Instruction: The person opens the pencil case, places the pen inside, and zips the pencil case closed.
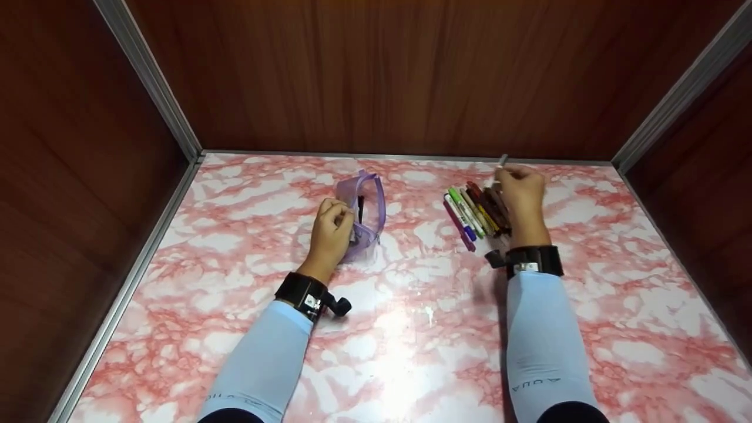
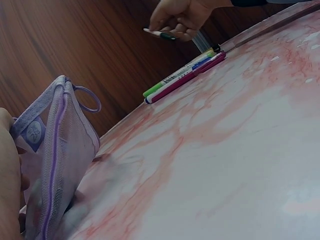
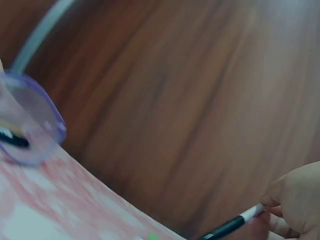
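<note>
My left hand [image 1: 332,235] grips the near-left edge of a purple mesh pencil pouch [image 1: 382,205], which stands with its zipped mouth spread apart. Inside the pouch a dark pen [image 1: 361,207] shows; the rest of its contents is blurred. Over the right side of the table, my right hand [image 1: 523,191] pinches a marker [image 3: 230,227] with a white end and a dark body, held up off the surface. Below and left of that hand lies a row of markers and pens [image 1: 470,214] in purple, white, green, red and brown, partly hidden by the hand.
The table [image 1: 411,352] has a red-and-white marbled top. Dark wood-grain panels [image 1: 376,76] stand at the back and both sides, with metal strips [image 1: 151,88] along the corners. A black strap with a small camera [image 1: 338,305] sits on each wrist.
</note>
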